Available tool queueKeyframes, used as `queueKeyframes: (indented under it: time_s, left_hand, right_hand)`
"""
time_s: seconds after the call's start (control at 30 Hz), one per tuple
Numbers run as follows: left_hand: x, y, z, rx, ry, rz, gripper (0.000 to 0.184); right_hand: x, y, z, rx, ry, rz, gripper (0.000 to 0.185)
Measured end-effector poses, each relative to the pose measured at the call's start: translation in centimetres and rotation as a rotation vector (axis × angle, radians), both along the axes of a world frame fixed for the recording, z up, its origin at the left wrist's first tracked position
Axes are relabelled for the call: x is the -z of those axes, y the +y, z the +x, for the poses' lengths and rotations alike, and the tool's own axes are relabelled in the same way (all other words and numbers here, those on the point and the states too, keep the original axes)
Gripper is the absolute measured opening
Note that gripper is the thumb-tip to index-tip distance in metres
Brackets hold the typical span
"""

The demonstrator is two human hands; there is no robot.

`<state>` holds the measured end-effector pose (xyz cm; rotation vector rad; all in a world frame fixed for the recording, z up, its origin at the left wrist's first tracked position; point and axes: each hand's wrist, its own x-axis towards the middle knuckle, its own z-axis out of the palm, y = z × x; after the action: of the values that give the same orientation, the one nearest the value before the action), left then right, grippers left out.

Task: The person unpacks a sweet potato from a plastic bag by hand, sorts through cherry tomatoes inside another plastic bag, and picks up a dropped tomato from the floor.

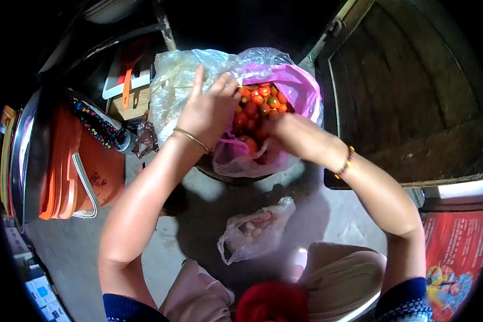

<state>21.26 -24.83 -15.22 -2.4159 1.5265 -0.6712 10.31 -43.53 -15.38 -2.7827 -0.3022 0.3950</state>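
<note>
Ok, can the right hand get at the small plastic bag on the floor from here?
Probably yes. The small plastic bag lies on the floor with nothing seen covering it. The right hand is at the tomatoes, too blurred to tell whether it holds one.

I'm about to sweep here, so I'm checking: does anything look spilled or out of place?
I see no spill: the visible tomatoes lie inside the pink bag. Slightly odd is the small clear bag, slumped on the bare floor; its pale contents are hard to identify.
</note>
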Motion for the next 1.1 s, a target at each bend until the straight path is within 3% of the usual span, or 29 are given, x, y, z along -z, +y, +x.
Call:
queueKeyframes:
  time_s: [0.03, 0.1, 0.17, 0.23, 0.3, 0.33, 0.4, 0.43, 0.5, 0.57, 0.7, 0.77, 0.9, 0.97, 1.03, 1.1]
  left_hand:
    - [-0.1, -0.1, -0.3, 0.033, -0.023, -0.015, 0.026]
    - [0.2, 0.0, -0.5, 0.008, -0.056, -0.029, 0.023]
    - [0.2, 0.5, -1.1, 0.013, -0.22, 0.0, 0.023]
    - [0.4, 1.2, -0.8, 0.101, -0.218, -0.141, 0.022]
    - [0.5, 1.7, -0.9, 0.237, -0.108, -0.231, 0.021]
    - [0.9, 1.7, -1.0, 0.23, -0.103, -0.235, 0.021]
    - [2.1, 1.4, -1.4, 0.374, 0.298, -0.175, 0.022]
    - [2.2, 1.1, -2.0, 0.37, 0.296, -0.177, 0.022]
    - [2.4, 0.3, -3.1, 0.16, 0.713, 0.066, 0.024]
    - [5.5, -0.6, -2.9, 0.083, 0.682, 0.043, 0.025]
    - [6.4, -0.6, -2.6, -0.075, 0.621, -0.094, 0.023]
    - [6.5, 0.1, -2.1, -0.016, 0.545, 0.001, 0.023]
    - [6.5, 1.7, -2.1, 0.03, 0.389, 0.216, 0.022]
    - [5.4, 1.8, -2.2, 0.043, 0.415, 0.253, 0.023]
    - [3.3, 1.7, -2.5, 0.056, 0.439, 0.294, 0.023]
    - [1.0, 1.0, -2.6, -0.093, 0.644, 0.384, 0.023]
  right_hand:
    - [1.0, -0.3, 1.6, -0.014, -0.161, -0.11, 0.012]
    - [0.2, 0.6, 4.3, 0.162, -0.174, -0.008, 0.018]
    - [2.6, -0.2, 6.5, 0.116, -0.21, -0.064, 0.022]
    - [3.2, 0.1, 8.1, 0.064, -0.242, -0.118, 0.026]
    - [1.6, 1.6, 8.8, 0.333, 0.022, 0.071, 0.034]
    - [0.5, 2.4, 8.4, 0.369, 0.049, -0.007, 0.031]
    - [3.1, 1.5, 8.3, 0.264, -0.04, -0.079, 0.03]
    - [4.7, 0.9, 8.3, 0.162, -0.13, -0.146, 0.028]
    - [5.9, 1.1, 8.2, 0.106, -0.236, -0.228, 0.033]
    - [6.1, 1.2, 7.7, 0.066, -0.233, -0.246, 0.037]
    - [4.7, 0.7, 6.0, 0.049, -0.318, -0.183, 0.037]
    - [3.3, 0.6, 5.2, 0.181, -0.189, -0.234, 0.034]
    - [0.2, -0.1, 3.9, 0.468, -0.198, 0.077, 0.029]
    - [2.4, -2.6, 4.6, 0.766, 0.204, 0.743, 0.026]
    - [1.6, -2.0, 4.6, 0.851, 0.284, 0.986, 0.017]
    - [2.0, -1.8, 5.6, 0.828, 0.309, 0.892, 0.013]
